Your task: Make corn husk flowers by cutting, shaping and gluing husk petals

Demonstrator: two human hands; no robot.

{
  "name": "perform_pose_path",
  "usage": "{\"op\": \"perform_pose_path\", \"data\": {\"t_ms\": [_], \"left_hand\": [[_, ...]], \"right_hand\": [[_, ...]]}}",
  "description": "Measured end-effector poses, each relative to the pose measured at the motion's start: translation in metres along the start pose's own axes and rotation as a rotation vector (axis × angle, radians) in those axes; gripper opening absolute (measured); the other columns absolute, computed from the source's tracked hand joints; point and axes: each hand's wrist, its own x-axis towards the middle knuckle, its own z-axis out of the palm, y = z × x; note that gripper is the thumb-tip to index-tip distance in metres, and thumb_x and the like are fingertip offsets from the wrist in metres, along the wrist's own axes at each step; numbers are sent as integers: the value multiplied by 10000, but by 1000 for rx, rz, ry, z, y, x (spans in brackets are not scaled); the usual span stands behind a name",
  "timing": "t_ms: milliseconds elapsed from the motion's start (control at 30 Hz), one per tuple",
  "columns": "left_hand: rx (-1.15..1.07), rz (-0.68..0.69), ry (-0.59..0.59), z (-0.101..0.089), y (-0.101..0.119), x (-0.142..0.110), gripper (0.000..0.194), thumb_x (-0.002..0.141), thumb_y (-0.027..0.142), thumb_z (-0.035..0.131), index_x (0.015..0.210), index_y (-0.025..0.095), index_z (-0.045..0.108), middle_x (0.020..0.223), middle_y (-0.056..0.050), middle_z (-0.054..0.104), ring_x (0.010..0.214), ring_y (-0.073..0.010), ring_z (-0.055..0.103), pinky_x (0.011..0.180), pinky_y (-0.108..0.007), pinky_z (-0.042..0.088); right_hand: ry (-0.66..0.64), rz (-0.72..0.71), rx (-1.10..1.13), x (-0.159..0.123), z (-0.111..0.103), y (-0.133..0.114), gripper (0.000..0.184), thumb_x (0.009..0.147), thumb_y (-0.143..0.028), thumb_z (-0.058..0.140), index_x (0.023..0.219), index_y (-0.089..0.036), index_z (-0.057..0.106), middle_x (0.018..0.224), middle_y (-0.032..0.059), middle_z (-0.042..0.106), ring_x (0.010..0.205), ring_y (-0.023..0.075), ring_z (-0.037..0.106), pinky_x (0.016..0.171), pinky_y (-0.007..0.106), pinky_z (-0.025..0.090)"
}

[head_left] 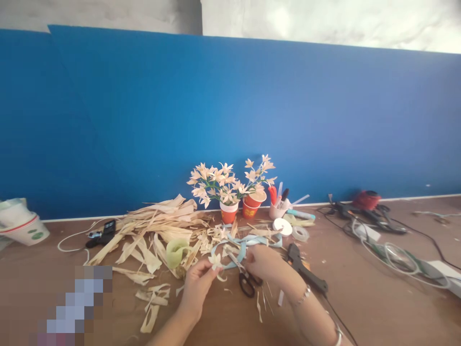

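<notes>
Flower (pixel 215 260), single and pale, sits at the fingertips of the left hand (pixel 201 276), in front of the husks (pixel 173 218). Thumb and forefinger pinch it; petals face up and outward. Right hand (pixel 257 259) has curled fingers over the blue strip (pixel 240 253), just beside the scissors (pixel 247 285); from where I stand, cannot tell whether it grips anything.

Step in hand, my reading: handling one bloom, with more like it on the stems (pixel 219 180) in the red cups (pixel 229 214). Next move seems to call for a light pinch, petals uncrushed, and the right fingers freed of strip and blades. Glue gun (pixel 306 271) lies within reach, right of that hand.

Writing: yellow marks on the right-hand red cup, too small to read. White cup (pixel 27 231) at far left carries green marks, no legible words. No brand readable on glue gun or scissors.
</notes>
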Motion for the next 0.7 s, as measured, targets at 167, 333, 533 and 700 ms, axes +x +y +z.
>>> {"op": "perform_pose_path", "data": {"t_ms": [167, 333, 533, 700], "left_hand": [[-24, -29, 36, -1, 5, 2, 373, 563, 510, 746, 556, 158, 623, 386, 89, 313, 397, -47, 221, 407, -192, 182], [-104, 3, 91, -3, 2, 5, 353, 574, 450, 763, 520, 167, 559, 432, 82, 359, 426, -59, 313, 435, -186, 267], [-251, 50, 46, -3, 3, 6, 265, 582, 360, 787, 559, 152, 624, 657, 7, 601, 669, -137, 543, 695, -258, 426], [-297, 44, 35, -4, 1, 8, 228, 589, 323, 793, 591, 155, 639, 747, -7, 628, 809, -171, 564, 823, -288, 414]], "right_hand": [[-32, 51, -201, -8, 1, -17, 318, 588, -134, 658, 905, -152, 646, 886, 118, 706, 838, 283, 663, 624, 286, 451], [-48, 66, -270, -7, 9, -31, 476, 580, -41, 643, 1049, -116, 613, 923, 183, 700, 902, 331, 660, 687, 348, 477], [5, -32, -244, -8, 3, -16, 318, 666, -68, 566, 950, -182, 654, 916, 129, 702, 885, 282, 652, 659, 296, 414], [24, -114, -69, -3, 2, 2, 312, 623, -108, 574, 894, -230, 669, 831, 37, 675, 748, 194, 599, 570, 247, 303]]}}
